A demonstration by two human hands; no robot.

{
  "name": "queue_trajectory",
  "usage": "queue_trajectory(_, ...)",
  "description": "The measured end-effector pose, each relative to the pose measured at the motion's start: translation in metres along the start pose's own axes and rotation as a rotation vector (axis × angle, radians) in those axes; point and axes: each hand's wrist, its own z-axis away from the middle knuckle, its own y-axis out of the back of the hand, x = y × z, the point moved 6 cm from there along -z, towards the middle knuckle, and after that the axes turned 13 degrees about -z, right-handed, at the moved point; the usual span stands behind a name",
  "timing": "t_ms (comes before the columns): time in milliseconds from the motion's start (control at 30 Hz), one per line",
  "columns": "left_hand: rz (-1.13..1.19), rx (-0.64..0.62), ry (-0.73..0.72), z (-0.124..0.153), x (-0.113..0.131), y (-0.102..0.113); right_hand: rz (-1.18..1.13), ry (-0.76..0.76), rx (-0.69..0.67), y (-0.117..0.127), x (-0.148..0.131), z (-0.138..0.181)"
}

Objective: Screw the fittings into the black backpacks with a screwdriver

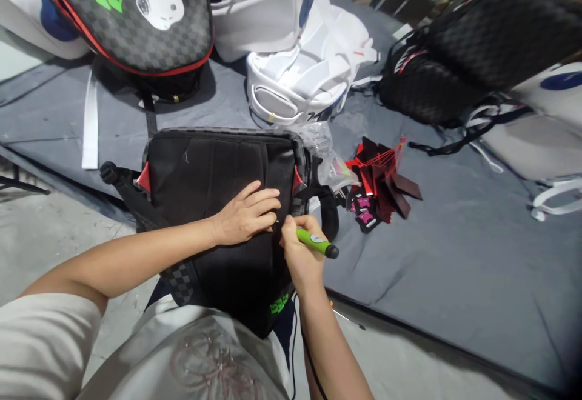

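A black backpack [204, 170] with grey checkered edges and red side pieces lies in front of me, partly on the grey-covered table, its near end against my body. My left hand [249, 213] rests on its black panel with the fingers stretched out, pressing nothing else. In my right hand [304, 248] is a green pen-shaped tool [313, 241] with a black end, gripped like a pen just right of my left fingertips. Its tip is hidden behind my fingers, so whether it touches the fabric I cannot tell. A dark cord [295, 339] runs beside my right forearm.
Red tags with strings [384, 176] and small black-and-pink tags [365, 209] lie right of the backpack, beside a clear plastic bag [334, 163]. A checkered bag with a cartoon dog [131, 18], white bags [295, 85] and dark checkered bags [495, 42] stand farther back on the table [454, 254].
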Motion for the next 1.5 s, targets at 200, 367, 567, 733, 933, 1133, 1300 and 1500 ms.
queue_trajectory(200, -0.018, -0.037, -0.011, -0.001, 0.001, -0.001, 0.035, 0.041, -0.021, -0.001, -0.006, 0.001)
queue_trajectory(367, -0.072, -0.196, -0.096, -0.020, -0.006, 0.005, 0.004, 0.042, -0.032, 0.002, -0.004, -0.001)
queue_trajectory(567, -0.110, -0.582, -0.356, -0.062, -0.033, 0.003, -0.115, 0.024, -0.087, 0.009, 0.005, 0.016)
queue_trajectory(733, -0.202, -0.608, -0.273, -0.088, -0.026, 0.032, -0.297, 0.285, -0.131, 0.020, -0.022, 0.035)
queue_trajectory(933, -0.306, -0.331, -0.119, -0.119, 0.044, 0.140, -0.219, 0.837, 0.117, 0.093, -0.110, 0.063)
queue_trajectory(1133, -0.148, -0.304, 0.095, -0.085, 0.090, 0.112, 0.031, 1.179, -0.098, 0.106, -0.117, 0.076)
queue_trajectory(1300, 0.007, -0.131, -0.079, -0.077, 0.099, 0.095, 0.066, 1.062, -0.066, 0.106, -0.060, 0.074)
queue_trajectory(1500, -0.305, -0.490, -0.098, -0.136, 0.058, 0.051, 0.082, 1.172, -0.028, 0.102, -0.058, 0.097)
